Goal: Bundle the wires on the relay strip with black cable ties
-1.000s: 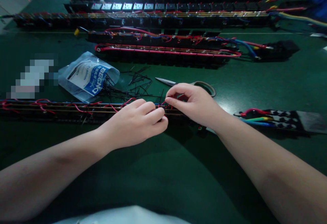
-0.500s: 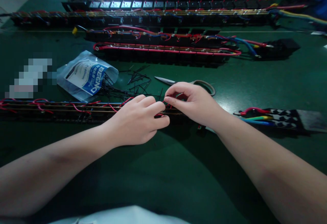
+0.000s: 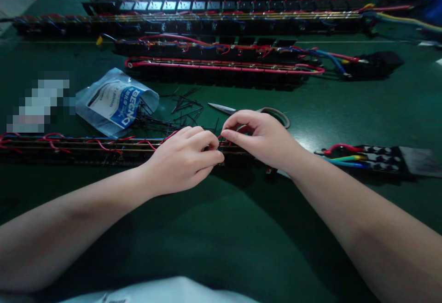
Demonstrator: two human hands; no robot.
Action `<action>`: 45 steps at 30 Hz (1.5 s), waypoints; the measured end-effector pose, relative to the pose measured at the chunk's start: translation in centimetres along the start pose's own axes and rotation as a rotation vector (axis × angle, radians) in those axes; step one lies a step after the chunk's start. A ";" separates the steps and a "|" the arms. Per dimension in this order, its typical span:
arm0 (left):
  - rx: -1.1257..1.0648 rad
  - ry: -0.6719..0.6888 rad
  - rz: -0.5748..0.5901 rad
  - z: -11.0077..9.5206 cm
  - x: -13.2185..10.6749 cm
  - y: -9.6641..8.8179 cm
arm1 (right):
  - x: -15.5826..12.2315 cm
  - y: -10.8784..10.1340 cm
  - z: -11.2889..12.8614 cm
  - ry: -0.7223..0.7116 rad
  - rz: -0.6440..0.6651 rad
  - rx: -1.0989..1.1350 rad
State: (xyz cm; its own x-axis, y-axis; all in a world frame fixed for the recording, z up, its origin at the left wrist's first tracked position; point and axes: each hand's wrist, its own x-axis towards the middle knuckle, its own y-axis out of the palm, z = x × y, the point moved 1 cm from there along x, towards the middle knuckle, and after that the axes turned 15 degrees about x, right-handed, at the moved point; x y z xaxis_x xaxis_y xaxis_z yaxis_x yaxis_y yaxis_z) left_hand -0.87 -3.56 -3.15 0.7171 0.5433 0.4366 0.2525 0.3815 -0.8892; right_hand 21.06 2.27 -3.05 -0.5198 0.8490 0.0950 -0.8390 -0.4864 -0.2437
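A long black wired strip [image 3: 86,146] with thin red wires and brass-coloured rods lies across the table in front of me. My left hand [image 3: 188,158] is over its middle, fingers curled and pressed together; what they grip, if anything, is hidden. Close beside it, my right hand [image 3: 258,135] pinches a thin red wire [image 3: 220,136] between thumb and forefinger. Scissors [image 3: 224,108] lie just behind the right hand, partly covered by it. Loose black cable ties [image 3: 186,105] are scattered behind the left hand, spilling from a clear plastic bag [image 3: 110,100] with a blue label.
Further back on the green table [image 3: 193,238] lie a shorter strip with a thick red cable [image 3: 224,67] and a long wired strip [image 3: 172,20]. At the right, thick red, yellow-green and blue cables [image 3: 348,160] end at a black-and-white block [image 3: 385,160].
My left hand has shifted slightly left, and its forefinger and thumb have drawn in. The right hand stays nearly in place, still pinching.
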 end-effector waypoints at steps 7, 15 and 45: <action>-0.161 -0.097 -0.049 0.3 0.0 -0.1 | -0.2 -0.4 0.2 0.030 0.035 0.072; -0.399 -0.231 0.036 0.6 0.6 -0.8 | -0.2 -0.6 0.5 -0.040 0.111 0.049; -0.742 -0.654 0.216 0.4 1.2 -0.4 | -0.4 -0.4 0.3 -0.194 0.145 -0.001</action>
State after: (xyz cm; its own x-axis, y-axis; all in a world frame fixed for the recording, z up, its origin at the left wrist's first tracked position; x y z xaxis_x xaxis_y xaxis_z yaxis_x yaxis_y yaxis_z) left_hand -0.41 -2.74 -2.24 0.3551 0.9336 0.0473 0.6592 -0.2142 -0.7208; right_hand 21.56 2.09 -2.71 -0.6559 0.7147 0.2431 -0.7534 -0.5998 -0.2693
